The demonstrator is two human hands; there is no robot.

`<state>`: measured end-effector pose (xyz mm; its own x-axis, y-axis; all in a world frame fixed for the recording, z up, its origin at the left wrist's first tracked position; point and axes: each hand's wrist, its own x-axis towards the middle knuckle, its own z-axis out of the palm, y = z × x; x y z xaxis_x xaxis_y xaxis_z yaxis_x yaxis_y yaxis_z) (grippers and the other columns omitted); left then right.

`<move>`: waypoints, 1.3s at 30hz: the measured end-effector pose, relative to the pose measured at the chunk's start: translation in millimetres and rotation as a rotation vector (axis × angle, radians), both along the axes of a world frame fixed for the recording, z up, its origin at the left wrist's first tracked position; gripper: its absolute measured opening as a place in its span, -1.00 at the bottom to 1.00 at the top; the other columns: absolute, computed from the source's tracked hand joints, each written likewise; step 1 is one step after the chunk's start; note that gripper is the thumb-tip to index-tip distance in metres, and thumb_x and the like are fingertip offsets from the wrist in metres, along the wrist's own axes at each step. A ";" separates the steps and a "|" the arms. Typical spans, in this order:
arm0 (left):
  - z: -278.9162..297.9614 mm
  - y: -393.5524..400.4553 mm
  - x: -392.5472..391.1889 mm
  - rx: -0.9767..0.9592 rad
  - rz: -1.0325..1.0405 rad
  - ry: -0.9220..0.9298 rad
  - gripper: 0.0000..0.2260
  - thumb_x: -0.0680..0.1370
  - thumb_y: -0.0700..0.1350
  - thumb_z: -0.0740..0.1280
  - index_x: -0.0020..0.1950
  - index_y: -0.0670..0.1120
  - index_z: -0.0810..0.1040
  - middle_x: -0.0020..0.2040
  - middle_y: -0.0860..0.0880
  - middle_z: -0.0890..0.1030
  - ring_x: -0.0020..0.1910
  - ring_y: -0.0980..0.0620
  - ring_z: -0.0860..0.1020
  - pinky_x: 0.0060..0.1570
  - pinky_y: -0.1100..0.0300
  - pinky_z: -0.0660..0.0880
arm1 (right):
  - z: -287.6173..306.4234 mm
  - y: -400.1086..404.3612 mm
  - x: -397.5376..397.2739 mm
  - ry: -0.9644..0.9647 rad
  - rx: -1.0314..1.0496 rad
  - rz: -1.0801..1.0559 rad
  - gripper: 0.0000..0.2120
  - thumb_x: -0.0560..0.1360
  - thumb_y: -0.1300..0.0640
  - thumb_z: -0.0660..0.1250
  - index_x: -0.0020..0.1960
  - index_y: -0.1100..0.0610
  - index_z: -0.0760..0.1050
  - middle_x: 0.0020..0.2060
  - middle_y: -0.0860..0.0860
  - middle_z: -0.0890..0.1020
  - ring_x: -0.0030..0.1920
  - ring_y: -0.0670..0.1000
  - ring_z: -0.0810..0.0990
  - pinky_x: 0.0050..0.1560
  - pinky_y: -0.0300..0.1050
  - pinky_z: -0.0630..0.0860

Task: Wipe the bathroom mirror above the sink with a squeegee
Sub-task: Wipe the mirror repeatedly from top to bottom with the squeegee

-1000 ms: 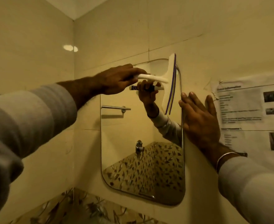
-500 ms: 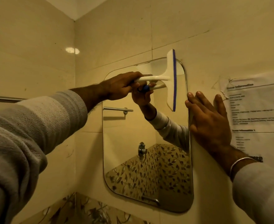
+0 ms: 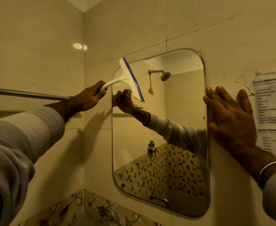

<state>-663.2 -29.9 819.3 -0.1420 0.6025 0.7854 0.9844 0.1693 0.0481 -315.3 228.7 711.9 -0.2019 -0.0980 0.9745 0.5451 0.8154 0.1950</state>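
Note:
A rounded rectangular mirror [image 3: 174, 124] hangs on the cream tiled wall. My left hand [image 3: 89, 98] grips the handle of a white squeegee [image 3: 129, 79] with a blue rubber blade. The blade lies tilted across the mirror's upper left corner, its top end over the wall tile. My right hand [image 3: 230, 118] rests flat on the wall at the mirror's right edge, fingers spread and pointing up. The mirror reflects my left hand and sleeve, a shower head and a leaf-patterned tile band.
A metal rail [image 3: 28, 95] runs along the left wall at hand height. A printed paper sheet [image 3: 272, 111] is taped to the wall right of my right hand. Leaf-patterned tiles [image 3: 91, 211] line the wall below the mirror.
The squeegee has swept from the mirror's upper right across to its upper left corner, and its blade has tilted. My right hand has stayed flat by the right edge.

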 end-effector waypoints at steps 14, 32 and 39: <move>-142.0 60.9 105.0 0.551 -0.166 -1.094 -0.81 0.66 0.03 0.12 0.18 -0.05 0.36 -0.26 -0.15 0.50 -0.48 -0.05 0.52 -0.43 0.09 0.57 | -0.3 -2.0 0.8 0.006 0.018 -0.013 -0.40 0.47 0.06 0.07 0.47 0.20 0.41 0.51 0.13 0.38 0.56 0.15 0.24 0.58 0.26 -0.07; -188.5 108.0 268.8 0.288 -0.468 -1.148 -0.77 0.67 -0.02 0.10 0.29 -0.06 0.24 -0.15 -0.09 0.63 -0.44 0.13 0.63 -0.42 0.20 0.60 | 1.5 -4.5 3.1 -0.024 -0.033 0.015 -0.48 0.51 0.19 0.17 0.46 0.19 0.43 0.51 0.12 0.39 0.58 0.15 0.22 0.57 0.26 -0.10; -229.2 101.8 240.7 0.069 -0.337 -0.856 -0.77 0.66 -0.01 0.11 0.30 0.01 0.21 -0.01 -0.06 0.65 -0.22 0.06 0.67 -0.33 0.12 0.63 | 1.2 -3.5 4.0 -0.037 -0.025 0.047 -0.41 0.49 0.05 0.04 0.45 0.24 0.44 0.51 0.16 0.38 0.57 0.18 0.24 0.56 0.25 -0.12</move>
